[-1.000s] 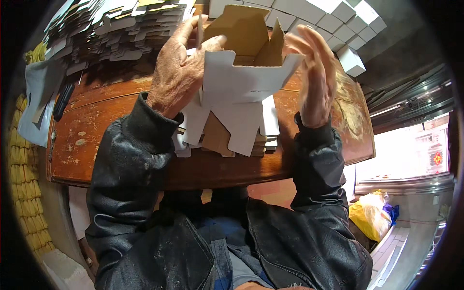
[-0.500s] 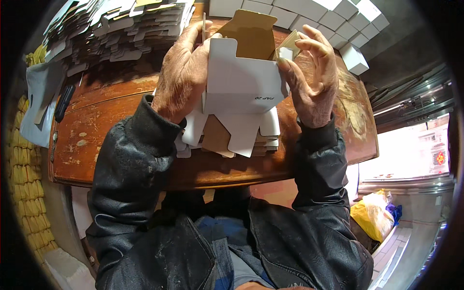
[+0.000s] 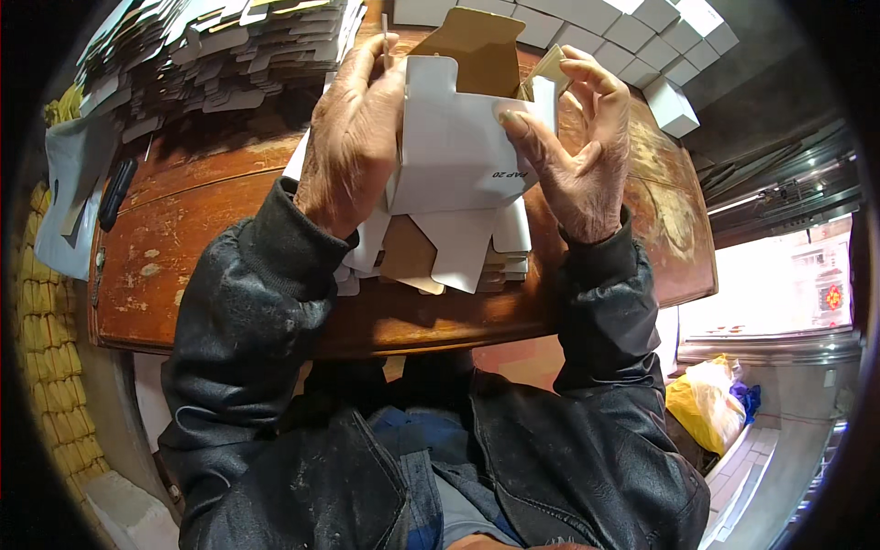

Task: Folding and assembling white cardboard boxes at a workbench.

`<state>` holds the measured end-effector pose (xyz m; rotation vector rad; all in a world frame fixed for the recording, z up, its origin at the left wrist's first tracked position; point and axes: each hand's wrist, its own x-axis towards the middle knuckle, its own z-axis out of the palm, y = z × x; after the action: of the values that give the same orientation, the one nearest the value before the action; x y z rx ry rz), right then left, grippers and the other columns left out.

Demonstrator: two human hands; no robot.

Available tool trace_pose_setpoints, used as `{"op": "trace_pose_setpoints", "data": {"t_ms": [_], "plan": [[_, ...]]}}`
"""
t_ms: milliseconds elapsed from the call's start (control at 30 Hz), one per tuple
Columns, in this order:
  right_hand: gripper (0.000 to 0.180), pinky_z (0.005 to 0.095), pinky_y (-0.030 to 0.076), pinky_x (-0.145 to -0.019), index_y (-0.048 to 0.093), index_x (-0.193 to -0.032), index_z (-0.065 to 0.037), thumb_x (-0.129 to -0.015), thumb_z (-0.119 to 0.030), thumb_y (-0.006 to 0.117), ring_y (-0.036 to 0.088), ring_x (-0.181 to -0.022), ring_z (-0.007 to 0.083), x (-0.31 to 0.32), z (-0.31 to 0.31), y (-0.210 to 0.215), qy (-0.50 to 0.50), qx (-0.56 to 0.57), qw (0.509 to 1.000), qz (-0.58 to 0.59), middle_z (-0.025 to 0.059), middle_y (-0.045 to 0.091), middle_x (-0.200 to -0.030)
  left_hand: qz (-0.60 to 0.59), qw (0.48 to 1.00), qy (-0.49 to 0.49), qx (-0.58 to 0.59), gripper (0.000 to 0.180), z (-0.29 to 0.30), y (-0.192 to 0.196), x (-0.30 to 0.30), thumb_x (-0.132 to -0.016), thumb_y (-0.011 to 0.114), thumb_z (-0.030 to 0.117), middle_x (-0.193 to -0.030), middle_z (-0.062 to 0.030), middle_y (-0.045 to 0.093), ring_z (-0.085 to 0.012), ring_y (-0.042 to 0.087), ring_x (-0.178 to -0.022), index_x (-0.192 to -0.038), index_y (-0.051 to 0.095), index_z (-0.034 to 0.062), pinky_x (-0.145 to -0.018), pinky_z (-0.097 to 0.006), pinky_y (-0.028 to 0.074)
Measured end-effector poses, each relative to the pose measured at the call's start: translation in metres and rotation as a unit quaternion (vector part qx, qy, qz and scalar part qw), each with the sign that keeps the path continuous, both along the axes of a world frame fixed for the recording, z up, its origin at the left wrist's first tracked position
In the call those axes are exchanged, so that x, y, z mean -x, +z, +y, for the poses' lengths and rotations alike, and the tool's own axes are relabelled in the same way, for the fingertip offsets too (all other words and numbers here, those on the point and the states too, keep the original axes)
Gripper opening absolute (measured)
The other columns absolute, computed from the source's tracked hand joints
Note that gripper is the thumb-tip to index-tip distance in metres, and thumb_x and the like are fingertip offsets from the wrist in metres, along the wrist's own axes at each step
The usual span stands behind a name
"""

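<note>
A white cardboard box [image 3: 463,151] with brown inner faces stands part-folded between my hands, its top end open and a brown flap raised at the far side. My left hand [image 3: 353,137] wraps its left side, fingers up by a narrow upright flap. At the right side, my right hand [image 3: 587,151] pinches the box wall, thumb on the near face and fingers behind the right flap. Under the box and towards me lie flat unfolded cartons [image 3: 463,247], white and brown. The box's bottom is hidden.
Flat cartons [image 3: 211,69] are piled high at the far left. White closed boxes [image 3: 632,41] stand in rows at the far right. A black-handled cutter [image 3: 117,192] lies at the left edge of the worn wooden table [image 3: 202,238], beside a white plastic bag [image 3: 69,197].
The box has moved slightly away from me and its near face has turned a little. My right thumb has shifted left, from the flap's edge onto the near face.
</note>
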<state>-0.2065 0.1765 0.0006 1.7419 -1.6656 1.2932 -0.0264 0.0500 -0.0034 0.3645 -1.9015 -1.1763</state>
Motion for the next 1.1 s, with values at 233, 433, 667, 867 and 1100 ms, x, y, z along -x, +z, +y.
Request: {"op": "trace_pose_setpoints", "data": {"t_ms": [233,433,667,867,1100], "plan": [[0.067,0.0431,0.051,-0.09,0.043,-0.123,-0.001,-0.077,-0.028,0.082,0.058,-0.11,0.0323,-0.006,0.0,-0.002,0.012,-0.018,0.996,-0.09,0.0194,0.056,-0.114,0.014,0.999,0.008,-0.042,0.049,0.0,-0.005,0.001,-0.098,0.031,0.027,-0.128,-0.018,0.047,-0.0196,0.056,-0.1,-0.119,0.054,-0.0109,-0.085,-0.027,0.047],[0.064,0.0434,0.051,-0.088,0.042,-0.124,-0.005,-0.077,-0.022,0.081,0.059,-0.108,0.0335,-0.004,0.0,-0.003,-0.013,-0.024,0.998,-0.064,0.0191,0.057,-0.109,-0.017,0.999,0.04,-0.015,0.046,0.001,0.001,0.0,-0.098,0.038,0.026,-0.123,-0.0171,0.052,-0.0198,0.055,-0.106,-0.124,0.051,-0.0103,-0.091,-0.027,0.046],[0.05,0.0383,0.052,-0.089,0.051,-0.123,-0.005,-0.08,-0.011,0.074,0.062,-0.108,0.0295,-0.003,-0.006,0.0,0.037,0.0,0.999,0.008,0.0161,0.06,-0.118,-0.003,0.994,0.062,0.085,0.043,-0.001,-0.011,0.007,-0.092,0.065,0.017,-0.118,-0.0108,0.061,-0.0176,0.063,-0.102,-0.132,0.054,0.0054,-0.084,-0.03,0.054],[0.026,0.037,0.051,-0.091,0.061,-0.109,-0.005,-0.084,-0.007,0.067,0.062,-0.109,0.0293,0.001,-0.006,0.0,0.064,-0.038,0.997,0.035,0.0158,0.061,-0.119,-0.007,0.998,0.048,0.048,0.044,-0.001,-0.009,0.005,-0.091,0.067,0.017,-0.119,-0.0124,0.061,-0.0208,0.062,-0.108,-0.131,0.055,0.0048,-0.092,-0.032,0.052],[0.017,0.0388,0.049,-0.091,0.062,-0.1,-0.004,-0.084,-0.008,0.067,0.059,-0.111,0.0304,0.002,-0.004,-0.001,0.093,-0.064,0.994,0.011,0.0186,0.059,-0.121,0.009,0.988,0.067,0.141,0.041,-0.007,-0.014,0.006,-0.09,0.068,0.015,-0.119,-0.0142,0.061,-0.0218,0.062,-0.109,-0.127,0.055,0.002,-0.094,-0.032,0.051]]}}
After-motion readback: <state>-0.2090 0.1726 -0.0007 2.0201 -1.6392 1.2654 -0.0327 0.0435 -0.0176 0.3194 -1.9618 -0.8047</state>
